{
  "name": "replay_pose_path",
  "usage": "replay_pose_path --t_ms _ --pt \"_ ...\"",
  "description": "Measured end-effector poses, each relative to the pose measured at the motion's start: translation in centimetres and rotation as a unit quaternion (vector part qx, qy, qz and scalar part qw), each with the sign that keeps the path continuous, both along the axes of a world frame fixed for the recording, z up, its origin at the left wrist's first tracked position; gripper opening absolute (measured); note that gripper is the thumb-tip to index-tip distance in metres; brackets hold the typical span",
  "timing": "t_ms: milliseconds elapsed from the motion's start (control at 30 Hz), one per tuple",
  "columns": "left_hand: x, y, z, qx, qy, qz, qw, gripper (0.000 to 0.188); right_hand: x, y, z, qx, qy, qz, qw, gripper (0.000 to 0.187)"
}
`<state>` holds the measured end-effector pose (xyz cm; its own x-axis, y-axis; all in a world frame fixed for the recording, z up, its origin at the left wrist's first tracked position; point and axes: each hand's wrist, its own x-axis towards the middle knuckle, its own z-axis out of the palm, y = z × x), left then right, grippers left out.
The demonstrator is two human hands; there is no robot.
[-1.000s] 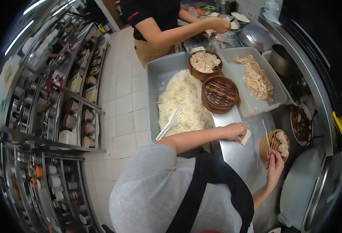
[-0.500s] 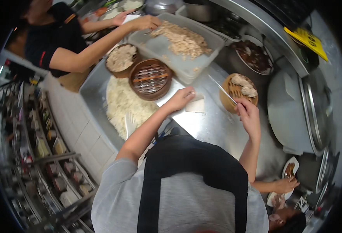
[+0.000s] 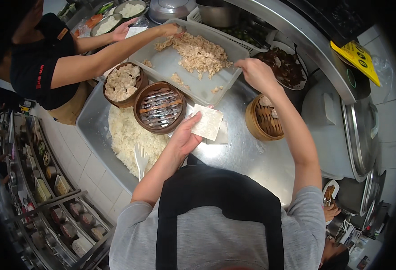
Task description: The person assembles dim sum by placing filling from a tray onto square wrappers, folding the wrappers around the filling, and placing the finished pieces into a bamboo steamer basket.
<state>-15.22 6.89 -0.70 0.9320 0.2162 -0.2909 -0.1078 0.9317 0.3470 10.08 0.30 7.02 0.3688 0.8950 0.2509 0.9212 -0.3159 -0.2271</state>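
Note:
On the open fingers and palm of my left hand (image 3: 185, 138) rests a thin square dumpling wrapper (image 3: 209, 120), with the thumb over its edge. More pale wrappers (image 3: 222, 136) lie on the metal table under it. My right hand (image 3: 257, 74) is closed at the right side of a clear plastic tub (image 3: 173, 60), beside a mound of pale minced filling (image 3: 203, 55). It grips a thin metal spatula, now mostly hidden by the fingers. Between my arms and to the right, a round bamboo steamer (image 3: 253, 120) holds a few dumplings, partly covered by my forearm.
A slatted steamer (image 3: 140, 118) and a steamer full of dumplings (image 3: 122, 83) stand left of the tub. White rice (image 3: 128, 135) with a plastic fork (image 3: 141, 158) fills a grey bin. A co-worker's hand (image 3: 173, 30) reaches into the tub. A large pot (image 3: 326, 130) stands right.
My right hand has moved from the right steamer up to the tub's filling. My left hand has lifted a wrapper off the table and turned it up. The co-worker still reaches into the tub.

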Motion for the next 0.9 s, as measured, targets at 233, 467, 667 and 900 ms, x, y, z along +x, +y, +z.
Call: replay_pose_path --t_ms 233,467,667,900 --pt "-2.4 3.0 0.0 0.057 0.026 0.095 0.993 0.042 1.3 4.7 -1.3 -0.198 -0.063 0.053 0.977 0.036" --pt "-2.2 6.3 2.0 0.127 0.033 0.187 0.974 0.042 1.5 5.0 0.0 -0.224 -0.035 0.077 0.971 0.028" --pt "-1.5 7.9 2.4 0.162 0.033 0.192 0.967 0.041 1.4 5.3 -0.5 -0.192 -0.060 0.059 0.978 0.019" --pt "0.6 9.2 4.2 0.217 0.042 0.215 0.951 0.041 0.4 4.2 0.0 -0.203 -0.037 0.091 0.974 0.017"
